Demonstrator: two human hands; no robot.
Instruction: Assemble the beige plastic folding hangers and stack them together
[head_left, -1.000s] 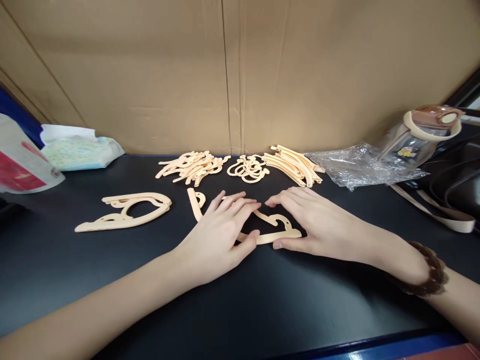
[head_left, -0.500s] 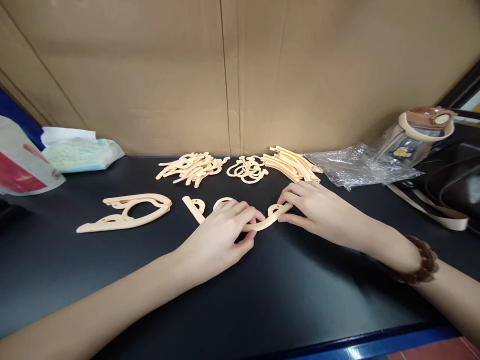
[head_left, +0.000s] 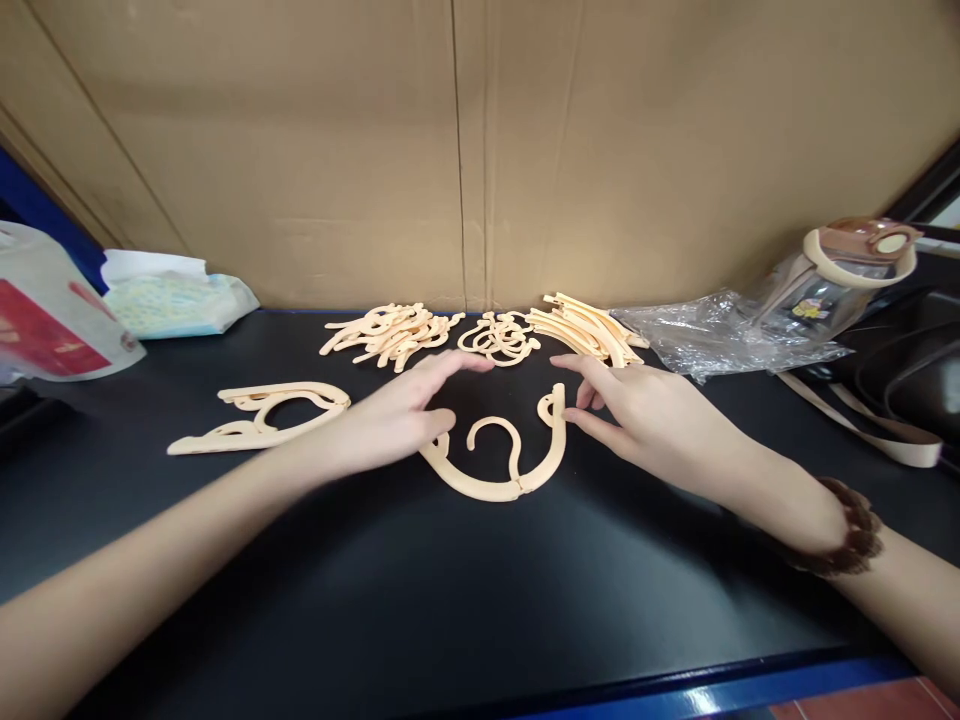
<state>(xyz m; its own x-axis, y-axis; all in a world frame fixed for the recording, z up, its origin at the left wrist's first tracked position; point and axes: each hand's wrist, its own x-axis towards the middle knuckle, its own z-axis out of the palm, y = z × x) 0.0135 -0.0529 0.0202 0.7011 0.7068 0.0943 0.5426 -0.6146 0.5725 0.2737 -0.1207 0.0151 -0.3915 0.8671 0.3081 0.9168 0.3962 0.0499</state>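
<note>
A cream folding hanger (head_left: 472, 485) lies on the black table between my hands, its two arms opened into a U with the hook curling up between them. My left hand (head_left: 409, 410) is over the hanger's left end and partly covers it, thumb and fingers apart. At the right end, my right hand (head_left: 637, 415) is open, its thumb beside the tip; whether it touches, I cannot tell. Another cream hanger (head_left: 217, 441), folded up, rests left of my left forearm.
Along the cardboard at the back lie a pile of cream arm pieces (head_left: 397, 335), a pile of hooks (head_left: 501, 345) and more long pieces (head_left: 581, 330). Clear plastic wrap (head_left: 697, 330) and a bottle (head_left: 810, 290) stand right. A tissue pack (head_left: 180, 300) and a white-red bag (head_left: 52, 310) are left.
Both hands have let go of the hanger and spread their fingers. The hanger has turned into an upright U with its hook in view. My left hand moved left and up.
</note>
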